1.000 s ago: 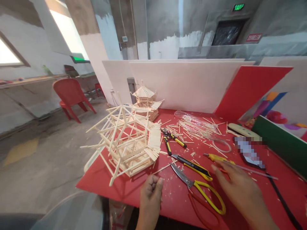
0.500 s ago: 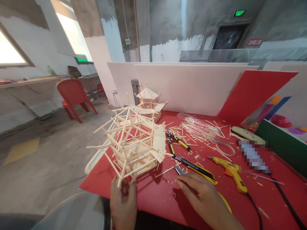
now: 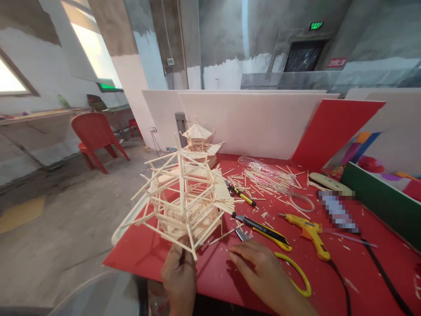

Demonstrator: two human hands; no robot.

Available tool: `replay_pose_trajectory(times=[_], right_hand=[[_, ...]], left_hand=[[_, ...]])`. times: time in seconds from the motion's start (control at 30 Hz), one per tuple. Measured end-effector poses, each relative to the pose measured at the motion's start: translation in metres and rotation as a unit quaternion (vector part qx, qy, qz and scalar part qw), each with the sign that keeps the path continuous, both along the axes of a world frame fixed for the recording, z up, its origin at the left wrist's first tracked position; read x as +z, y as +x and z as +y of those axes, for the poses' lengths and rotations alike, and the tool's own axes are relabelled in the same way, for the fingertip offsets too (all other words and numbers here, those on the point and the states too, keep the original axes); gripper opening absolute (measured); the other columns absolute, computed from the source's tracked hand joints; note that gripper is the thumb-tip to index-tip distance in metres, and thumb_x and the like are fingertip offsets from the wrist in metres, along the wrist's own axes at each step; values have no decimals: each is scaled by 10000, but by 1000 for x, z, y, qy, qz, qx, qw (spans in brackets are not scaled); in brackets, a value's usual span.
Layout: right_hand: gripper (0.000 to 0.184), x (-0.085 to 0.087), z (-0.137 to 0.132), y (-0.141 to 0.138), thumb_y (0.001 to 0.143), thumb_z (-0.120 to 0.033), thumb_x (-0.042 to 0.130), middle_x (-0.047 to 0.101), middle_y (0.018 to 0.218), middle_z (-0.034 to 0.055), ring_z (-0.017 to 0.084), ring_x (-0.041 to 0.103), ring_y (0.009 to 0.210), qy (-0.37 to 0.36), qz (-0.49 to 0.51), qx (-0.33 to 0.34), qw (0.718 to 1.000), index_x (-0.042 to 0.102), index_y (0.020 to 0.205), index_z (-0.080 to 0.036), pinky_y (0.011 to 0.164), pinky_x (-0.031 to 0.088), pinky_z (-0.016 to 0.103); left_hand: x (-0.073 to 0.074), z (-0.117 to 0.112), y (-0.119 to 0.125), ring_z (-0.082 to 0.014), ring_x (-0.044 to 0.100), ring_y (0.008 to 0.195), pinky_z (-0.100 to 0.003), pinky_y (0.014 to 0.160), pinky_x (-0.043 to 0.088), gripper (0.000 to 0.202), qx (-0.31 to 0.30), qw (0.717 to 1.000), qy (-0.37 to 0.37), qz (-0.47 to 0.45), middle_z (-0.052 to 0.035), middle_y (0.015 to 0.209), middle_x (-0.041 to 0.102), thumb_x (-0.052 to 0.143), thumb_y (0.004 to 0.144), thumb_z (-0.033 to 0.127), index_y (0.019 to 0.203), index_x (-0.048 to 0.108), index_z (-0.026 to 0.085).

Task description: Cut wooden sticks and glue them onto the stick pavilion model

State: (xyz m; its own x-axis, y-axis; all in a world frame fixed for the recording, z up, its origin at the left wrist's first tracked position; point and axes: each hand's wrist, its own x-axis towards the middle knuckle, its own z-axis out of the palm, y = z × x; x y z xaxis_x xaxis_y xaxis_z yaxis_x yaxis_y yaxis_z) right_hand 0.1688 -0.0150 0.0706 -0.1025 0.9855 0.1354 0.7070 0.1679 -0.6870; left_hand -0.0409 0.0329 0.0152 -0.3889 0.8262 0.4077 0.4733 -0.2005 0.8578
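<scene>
Pale wooden, the stick frame (image 3: pixel 182 188) stands just beyond the left hand (image 3: pixel 179 274), the nearer one, the right hand (image 3: pixel 263 268) being farther rightward; whether either grips, I cannot tell.

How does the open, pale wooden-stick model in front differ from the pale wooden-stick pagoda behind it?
Roof: the open, pale wooden-stick model shows bare upper beams; the pale wooden-stick pagoda has a closely covered top roof.
Place: the open model is nearer the camera; the pagoda stands farther back, by the white boards.
Handling: the left hand is at the open model's near corner; neither hand is at the pagoda.
Shared: pale sticks and a central peak.
</scene>
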Motion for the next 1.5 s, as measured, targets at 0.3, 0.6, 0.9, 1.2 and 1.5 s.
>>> replay_pose_trajectory(times=[0.3, 0.6, 0.9, 1.2, 1.5], right_hand=[[237, 2, -5, 12, 955, -299, 526, 748, 981, 20, 169, 678, 897, -10, -23, -25, 999, 742, 1043, -256, 826, 484, 263], [257, 13, 49, -4, 960, -332, 535, 730, 929, 72, 216, 674, 931, -23, -209, -28, 977, 737, 936, -175, 834, 482, 308], [320, 8, 67, -20, 966, -372, 572, 620, 1195, 60, 226, 632, 1024, -66, -265, -19, 962, 599, 1196, -152, 864, 541, 424], [251, 13, 22, 15, 956, -253, 483, 725, 977, 75, 224, 690, 887, -44, -225, -64, 971, 718, 1036, -218, 739, 476, 304], [257, 1, -17, 43, 973, -322, 465, 713, 925, 24, 195, 687, 833, -79, -160, -58, 982, 713, 1027, -282, 692, 452, 277]], left_hand=[[7, -20, 7, -159, 638, 691, -254, 649, 524, 66, 44, 986, 139, 81, -35, 811, 671, 651, 837, 208, 887, 686, 183], [14, -14, 45, -205, 739, 804, -292, 740, 588, 172, -186, 966, 92, 155, -87, 898, 781, 583, 889, 173, 968, 734, 195], [1, -8, 37, -228, 729, 936, -344, 872, 575, 205, -146, 965, 95, 198, -127, 1014, 770, 578, 891, 163, 1034, 725, 156], [11, 1, 59, -250, 726, 982, -320, 714, 578, 281, -185, 875, -69, 441, -126, 1161, 744, 511, 924, 125, 1136, 684, 186], [34, -12, 67, -246, 721, 655, -277, 481, 462, 210, -206, 797, -222, 523, -95, 840, 730, 516, 850, 98, 833, 701, 196]])
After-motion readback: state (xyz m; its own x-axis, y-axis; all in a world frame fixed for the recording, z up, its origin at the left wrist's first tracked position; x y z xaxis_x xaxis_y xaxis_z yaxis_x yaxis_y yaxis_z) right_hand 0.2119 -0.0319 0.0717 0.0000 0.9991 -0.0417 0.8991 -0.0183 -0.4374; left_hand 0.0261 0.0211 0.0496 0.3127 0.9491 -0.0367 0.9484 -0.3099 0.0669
